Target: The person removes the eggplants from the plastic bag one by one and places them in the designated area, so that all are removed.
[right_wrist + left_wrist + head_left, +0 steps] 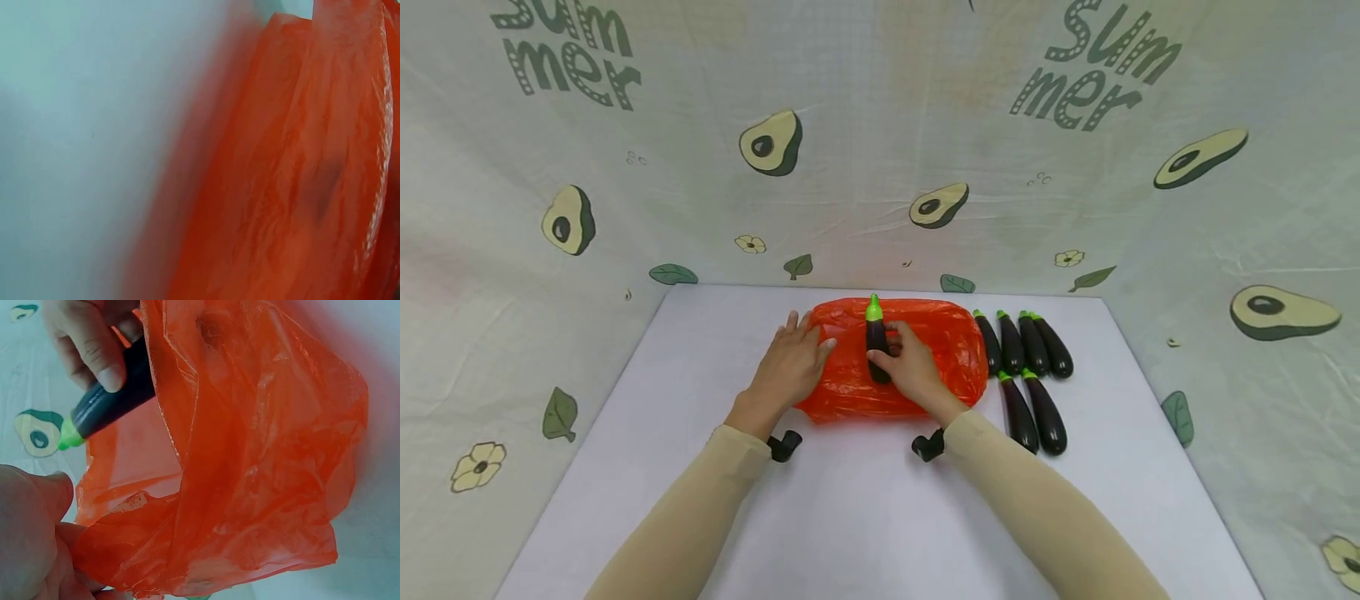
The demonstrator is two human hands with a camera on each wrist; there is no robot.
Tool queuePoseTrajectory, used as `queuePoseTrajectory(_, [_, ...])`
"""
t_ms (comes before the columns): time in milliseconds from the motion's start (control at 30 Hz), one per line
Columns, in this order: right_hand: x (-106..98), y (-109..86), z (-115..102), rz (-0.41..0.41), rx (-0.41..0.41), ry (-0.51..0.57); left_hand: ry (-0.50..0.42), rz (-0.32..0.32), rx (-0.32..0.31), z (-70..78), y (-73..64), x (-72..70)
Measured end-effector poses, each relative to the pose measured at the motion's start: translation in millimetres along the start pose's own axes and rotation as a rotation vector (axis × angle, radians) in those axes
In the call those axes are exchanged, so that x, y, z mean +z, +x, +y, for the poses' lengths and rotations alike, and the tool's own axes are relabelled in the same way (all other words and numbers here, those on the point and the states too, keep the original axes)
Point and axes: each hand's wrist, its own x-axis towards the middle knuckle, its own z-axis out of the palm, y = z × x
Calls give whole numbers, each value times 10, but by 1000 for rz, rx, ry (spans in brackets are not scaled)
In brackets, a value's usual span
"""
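A red plastic bag [955,350] lies across the middle of the white table. My right hand [913,367] grips a dark purple eggplant [875,335] with a bright green top, held over the bag. In the left wrist view, this eggplant [112,411] is partly inside the bag's open mouth, green end outward. At the bag's left end is my left hand [790,362], its fingers and thumb holding the bag's edge in the left wrist view. The right wrist view shows the bag [269,187] with a dark patch behind its film; the right hand is hidden there.
Several more eggplants [1051,417] lie in two rows on the table [850,517], just right of the bag. A pale cloth [865,150] printed with avocados hangs behind and at both sides. Small black devices [929,446] sit by the wrists.
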Motion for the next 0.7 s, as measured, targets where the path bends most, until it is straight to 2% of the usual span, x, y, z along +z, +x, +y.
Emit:
queuePoseTrajectory(233, [-79,-7,10,74,-42,6,-7,-4,-4,-1,-6,13])
queuePoseTrajectory(400, [-207,-23,-11,143,-79,1,-14,6,-2,-33,-28,7])
queuePoseTrajectory(700, [-579,-123,-99,209,-37,-44,-17,14,8,-60,-20,23])
